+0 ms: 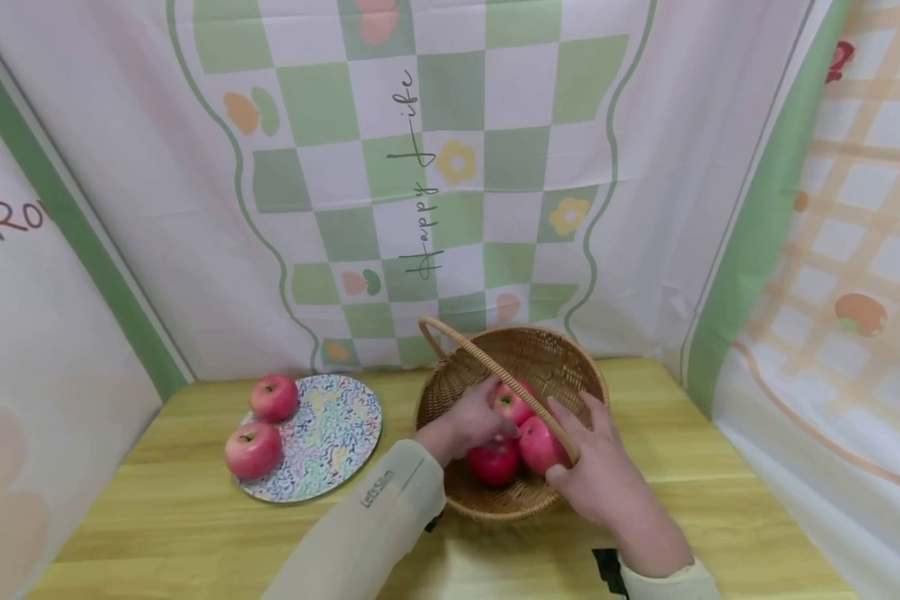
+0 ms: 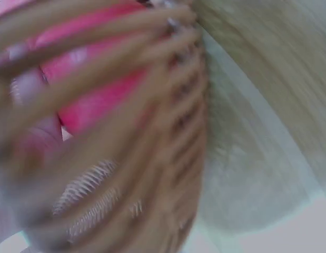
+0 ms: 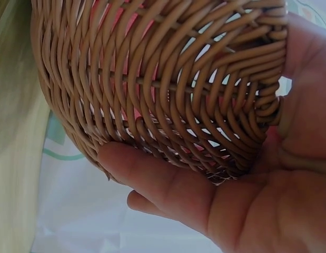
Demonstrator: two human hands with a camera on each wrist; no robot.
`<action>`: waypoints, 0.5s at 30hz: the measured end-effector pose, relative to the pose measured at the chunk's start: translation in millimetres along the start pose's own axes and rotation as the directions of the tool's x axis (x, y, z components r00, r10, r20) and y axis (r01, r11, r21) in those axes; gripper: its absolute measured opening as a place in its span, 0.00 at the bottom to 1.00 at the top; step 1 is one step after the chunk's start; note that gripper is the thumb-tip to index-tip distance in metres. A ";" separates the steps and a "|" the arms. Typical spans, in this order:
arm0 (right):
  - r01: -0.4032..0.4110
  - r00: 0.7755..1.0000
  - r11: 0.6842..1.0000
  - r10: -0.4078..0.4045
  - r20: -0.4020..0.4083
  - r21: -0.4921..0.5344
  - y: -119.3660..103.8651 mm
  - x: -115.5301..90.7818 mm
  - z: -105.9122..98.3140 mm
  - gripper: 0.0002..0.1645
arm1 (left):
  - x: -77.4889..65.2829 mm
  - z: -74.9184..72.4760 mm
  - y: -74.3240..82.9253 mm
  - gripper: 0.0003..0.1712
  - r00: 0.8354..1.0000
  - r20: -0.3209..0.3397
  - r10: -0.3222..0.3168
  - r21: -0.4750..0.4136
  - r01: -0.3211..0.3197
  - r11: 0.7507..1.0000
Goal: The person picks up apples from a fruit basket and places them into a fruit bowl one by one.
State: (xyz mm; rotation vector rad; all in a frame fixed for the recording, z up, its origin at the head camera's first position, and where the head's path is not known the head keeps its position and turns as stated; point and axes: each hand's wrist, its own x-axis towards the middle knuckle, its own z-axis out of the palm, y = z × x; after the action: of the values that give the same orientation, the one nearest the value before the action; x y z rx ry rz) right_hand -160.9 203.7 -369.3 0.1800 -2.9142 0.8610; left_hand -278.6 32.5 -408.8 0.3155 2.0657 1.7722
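A wicker basket (image 1: 525, 350) with an arched handle stands at the table's middle right, tilted so its opening faces me. Three red apples lie in it: an upper one (image 1: 512, 403), a right one (image 1: 542, 446) and a lower one (image 1: 493, 464). My left hand (image 1: 474, 418) reaches inside, thumb and fingers about the upper apple. In the left wrist view the basket's blurred weave (image 2: 152, 158) partly covers the hand and red fruit. My right hand (image 1: 607, 467) holds the basket's right rim; in the right wrist view its fingers (image 3: 163, 184) lie along the outer weave.
On the left, a round plate (image 1: 330, 442) with a multicoloured pattern carries two red apples (image 1: 273, 397) near its left edge. The wooden table (image 1: 157, 533) meets a printed cloth (image 1: 450, 208) behind, with more cloth at both sides.
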 end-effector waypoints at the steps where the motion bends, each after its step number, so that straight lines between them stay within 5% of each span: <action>1: -0.002 1.000 1.000 0.002 0.003 0.001 -0.2 0.0 -0.3 0.56 | -1.3 -1.5 -0.3 0.58 1.000 -0.019 0.006 0.035 -0.005 0.999; 4: -0.004 1.000 1.000 0.004 0.007 0.005 -0.3 0.1 -0.9 0.56 | -7.4 -6.4 -0.9 0.61 0.997 -0.073 0.029 0.198 -0.014 0.980; 8: -0.003 1.000 1.000 0.003 0.006 0.010 0.4 0.3 -1.0 0.56 | -18.1 -13.3 0.2 0.66 0.995 -0.097 0.034 0.418 0.010 0.909; 11: -0.005 1.000 1.000 0.005 0.008 0.013 0.8 0.4 -0.7 0.57 | -25.1 -18.5 2.3 0.66 0.997 -0.075 0.014 0.475 0.023 0.880; 15: -0.007 1.000 1.000 0.006 0.013 0.019 0.9 0.9 -0.1 0.57 | -32.0 -24.0 3.9 0.62 0.999 -0.043 -0.025 0.424 0.041 0.905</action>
State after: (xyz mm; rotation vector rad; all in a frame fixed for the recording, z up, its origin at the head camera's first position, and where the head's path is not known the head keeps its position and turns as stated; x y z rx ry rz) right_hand -161.9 204.4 -369.6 0.1780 -2.9206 0.8926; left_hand -260.8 -1.7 -397.4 0.3681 2.4600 1.2981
